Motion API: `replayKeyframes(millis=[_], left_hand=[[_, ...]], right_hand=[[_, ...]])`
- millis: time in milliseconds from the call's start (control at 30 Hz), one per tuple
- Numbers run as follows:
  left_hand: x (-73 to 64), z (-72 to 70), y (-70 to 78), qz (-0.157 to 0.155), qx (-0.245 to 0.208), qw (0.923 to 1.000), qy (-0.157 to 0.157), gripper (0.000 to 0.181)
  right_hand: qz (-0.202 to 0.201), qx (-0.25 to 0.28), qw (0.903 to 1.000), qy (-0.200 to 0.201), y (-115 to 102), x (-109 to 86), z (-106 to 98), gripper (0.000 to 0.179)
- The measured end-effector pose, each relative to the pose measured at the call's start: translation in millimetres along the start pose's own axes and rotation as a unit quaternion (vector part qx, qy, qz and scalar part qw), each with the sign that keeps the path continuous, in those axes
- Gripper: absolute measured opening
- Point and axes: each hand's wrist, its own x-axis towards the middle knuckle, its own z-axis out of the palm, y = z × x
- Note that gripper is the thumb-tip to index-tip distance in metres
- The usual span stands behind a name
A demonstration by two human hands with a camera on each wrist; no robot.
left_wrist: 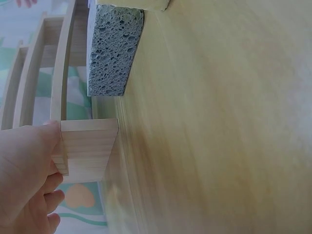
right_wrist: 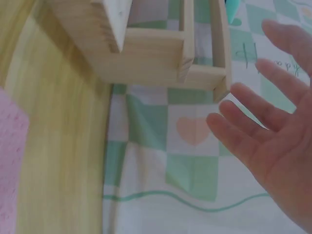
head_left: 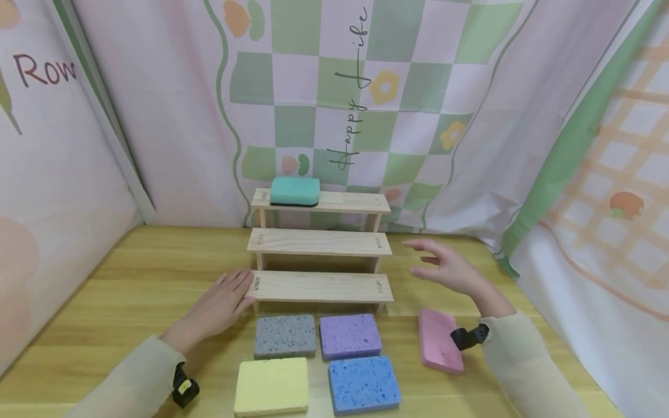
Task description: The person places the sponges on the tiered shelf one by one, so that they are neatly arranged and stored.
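Note:
My left hand holds the left end of the lowest board of a three-step wooden shelf. In the left wrist view its thumb lies on the board and its fingers bend past the end. My right hand hovers to the right of the shelf with spread fingers and nothing in it. On the top step, toward the left, sits a turquoise sponge with a dark underside. In front of the shelf lie grey, purple, yellow and blue sponges.
A pink sponge lies on the wooden table below my right wrist, partly covered by the wrist camera. Behind the shelf hangs a checkered curtain; more printed cloth closes off both sides.

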Motion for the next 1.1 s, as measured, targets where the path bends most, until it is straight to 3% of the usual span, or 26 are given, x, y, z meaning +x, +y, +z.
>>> replayKeyframes(millis=[467,933,1100], left_hand=[[-0.1,-0.7,-0.4,0.003,-0.002,1.0000,0.005,0.051],[0.4,0.5,-1.5,0.002,0.001,1.0000,0.001,0.052],[0.8,1.3,-1.9,0.001,0.001,1.0000,-0.002,0.052]], right_hand=[[0.054,-0.011,0.9960,-0.070,28,-27.0,3,0.051],[0.086,0.026,0.9866,-0.137,46,-47.4,7,0.050],[0.110,0.034,0.9828,-0.145,51,-53.3,7,0.039]])
